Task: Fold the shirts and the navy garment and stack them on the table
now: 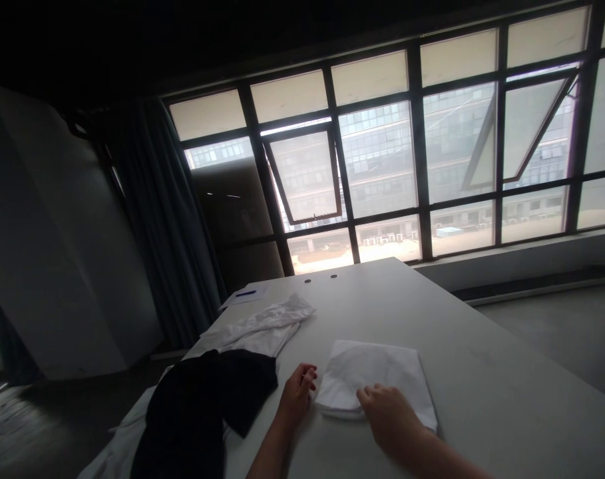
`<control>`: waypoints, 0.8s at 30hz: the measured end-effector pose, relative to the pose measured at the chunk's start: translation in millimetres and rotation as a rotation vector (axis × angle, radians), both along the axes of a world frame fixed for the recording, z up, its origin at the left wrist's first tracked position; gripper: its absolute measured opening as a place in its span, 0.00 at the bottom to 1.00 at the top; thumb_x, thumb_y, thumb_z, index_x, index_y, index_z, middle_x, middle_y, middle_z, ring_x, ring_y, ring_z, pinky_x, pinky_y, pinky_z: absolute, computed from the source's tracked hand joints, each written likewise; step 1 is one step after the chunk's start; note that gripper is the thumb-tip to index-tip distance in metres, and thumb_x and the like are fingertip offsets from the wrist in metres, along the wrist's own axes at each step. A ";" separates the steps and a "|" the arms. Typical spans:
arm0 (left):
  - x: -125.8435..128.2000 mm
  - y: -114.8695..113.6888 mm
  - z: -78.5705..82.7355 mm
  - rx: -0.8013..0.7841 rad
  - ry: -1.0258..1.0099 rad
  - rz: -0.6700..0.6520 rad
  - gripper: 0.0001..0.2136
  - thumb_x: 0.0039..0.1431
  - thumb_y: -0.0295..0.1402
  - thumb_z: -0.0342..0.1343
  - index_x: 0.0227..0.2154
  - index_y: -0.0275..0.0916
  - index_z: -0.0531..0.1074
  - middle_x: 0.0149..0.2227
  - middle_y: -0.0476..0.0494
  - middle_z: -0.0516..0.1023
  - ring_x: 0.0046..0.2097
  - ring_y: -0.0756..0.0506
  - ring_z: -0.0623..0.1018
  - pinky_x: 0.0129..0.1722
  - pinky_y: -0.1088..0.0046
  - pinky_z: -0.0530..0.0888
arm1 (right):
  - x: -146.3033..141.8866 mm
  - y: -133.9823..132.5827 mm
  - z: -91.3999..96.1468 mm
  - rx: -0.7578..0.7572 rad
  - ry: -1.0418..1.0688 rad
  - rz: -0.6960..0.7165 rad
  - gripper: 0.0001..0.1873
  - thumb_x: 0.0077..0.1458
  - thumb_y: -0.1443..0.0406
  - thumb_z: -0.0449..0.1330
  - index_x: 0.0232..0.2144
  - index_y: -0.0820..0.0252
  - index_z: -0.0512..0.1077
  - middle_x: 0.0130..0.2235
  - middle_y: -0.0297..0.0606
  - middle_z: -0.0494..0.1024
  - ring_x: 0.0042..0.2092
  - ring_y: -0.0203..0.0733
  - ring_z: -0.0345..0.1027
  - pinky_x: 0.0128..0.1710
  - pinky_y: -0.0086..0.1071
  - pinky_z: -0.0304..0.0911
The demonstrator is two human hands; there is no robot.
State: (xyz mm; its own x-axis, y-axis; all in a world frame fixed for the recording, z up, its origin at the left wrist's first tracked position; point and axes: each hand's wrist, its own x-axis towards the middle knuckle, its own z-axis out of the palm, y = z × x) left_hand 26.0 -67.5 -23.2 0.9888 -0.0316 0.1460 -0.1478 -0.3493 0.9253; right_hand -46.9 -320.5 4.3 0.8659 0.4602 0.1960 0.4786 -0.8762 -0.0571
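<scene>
On a white counter [474, 379], a black garment [197, 412] lies left of a crumpled white cloth [262, 329]. The empty left hand [297, 396], loosely curled, sits just beside a folded white cloth [367, 372]; the open right hand [389, 416] rests on it.

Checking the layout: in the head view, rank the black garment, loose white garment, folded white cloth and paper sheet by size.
1. Black garment, largest.
2. Loose white garment and folded white cloth: too alike to rank, the cloth being nearer the camera.
3. Paper sheet, smallest, though farthest.
</scene>
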 end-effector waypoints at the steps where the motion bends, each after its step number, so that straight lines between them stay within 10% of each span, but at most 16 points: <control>1: 0.0 -0.2 -0.7 -0.008 -0.014 -0.020 0.28 0.59 0.61 0.50 0.42 0.39 0.75 0.38 0.42 0.79 0.34 0.46 0.76 0.28 0.74 0.69 | 0.3 -1.1 1.0 0.002 -0.008 -0.007 0.18 0.47 0.77 0.57 0.40 0.59 0.76 0.40 0.43 0.81 0.41 0.50 0.75 0.37 0.35 0.65; 7: -0.1 0.2 -2.0 -0.071 -0.039 -0.037 0.26 0.59 0.60 0.53 0.40 0.39 0.76 0.36 0.43 0.78 0.32 0.47 0.75 0.26 0.75 0.67 | -2.0 -1.0 6.0 -0.059 0.014 0.013 0.17 0.51 0.78 0.55 0.38 0.58 0.77 0.41 0.44 0.81 0.42 0.49 0.76 0.36 0.33 0.63; 11: 2.1 2.6 -0.2 -0.152 -0.044 0.014 0.29 0.58 0.63 0.51 0.39 0.39 0.76 0.35 0.43 0.78 0.33 0.46 0.75 0.29 0.72 0.70 | -14.3 -9.1 45.0 0.002 0.035 0.078 0.15 0.50 0.77 0.57 0.36 0.58 0.77 0.38 0.41 0.82 0.38 0.46 0.77 0.36 0.32 0.62; 18: 2.9 5.8 -2.9 -0.316 -0.003 0.120 0.34 0.58 0.67 0.46 0.40 0.39 0.75 0.30 0.46 0.76 0.30 0.46 0.76 0.28 0.72 0.70 | -21.3 -55.2 133.8 0.760 0.124 0.107 0.13 0.63 0.58 0.57 0.39 0.56 0.79 0.35 0.36 0.83 0.37 0.43 0.75 0.37 0.32 0.63; 24: 1.0 4.4 -1.8 -0.341 -0.015 0.074 0.30 0.60 0.65 0.49 0.41 0.40 0.75 0.35 0.44 0.78 0.32 0.48 0.76 0.29 0.74 0.71 | 41.9 -127.3 115.0 1.338 0.276 -0.156 0.27 0.53 0.45 0.64 0.44 0.60 0.78 0.34 0.39 0.83 0.36 0.48 0.76 0.34 0.36 0.69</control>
